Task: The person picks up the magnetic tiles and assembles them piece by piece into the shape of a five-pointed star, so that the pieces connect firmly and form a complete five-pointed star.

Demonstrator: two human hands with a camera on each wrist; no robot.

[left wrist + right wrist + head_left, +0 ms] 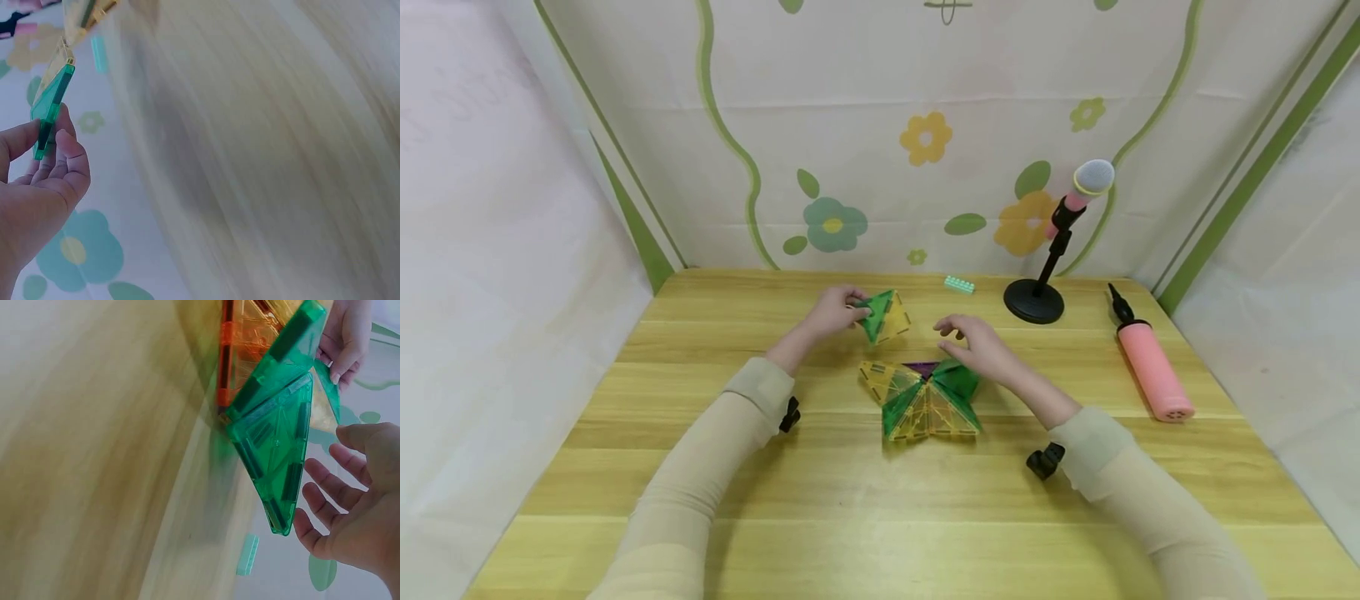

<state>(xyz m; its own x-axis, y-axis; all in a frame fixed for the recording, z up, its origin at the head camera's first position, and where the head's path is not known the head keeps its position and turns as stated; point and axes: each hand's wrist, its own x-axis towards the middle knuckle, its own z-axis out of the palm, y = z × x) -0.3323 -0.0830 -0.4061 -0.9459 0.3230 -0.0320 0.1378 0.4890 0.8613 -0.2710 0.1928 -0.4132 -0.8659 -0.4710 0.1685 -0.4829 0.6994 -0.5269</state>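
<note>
My left hand [835, 312] pinches the edge of a green and yellow pair of translucent magnetic tiles [887, 321] between thumb and fingers. In the left wrist view, the green tile [57, 90] stands on edge in that grip. Nearer to me on the table is a folded, star-like build of magnetic tiles [928, 408] in green, yellow and purple. My right hand [981, 346] hovers at its far right side, fingers loosely bent around nothing. In the right wrist view, those fingers [334, 487] are close beside a green tile [278, 450] of the build; contact there is unclear.
A small mint toy brick [959, 284] lies near the wooden table's [850, 517] back edge. To its right stands a microphone on a black stand [1034, 300], with a pink hand pump [1153, 371] farther right. A flower-printed cloth [850, 142] hangs behind.
</note>
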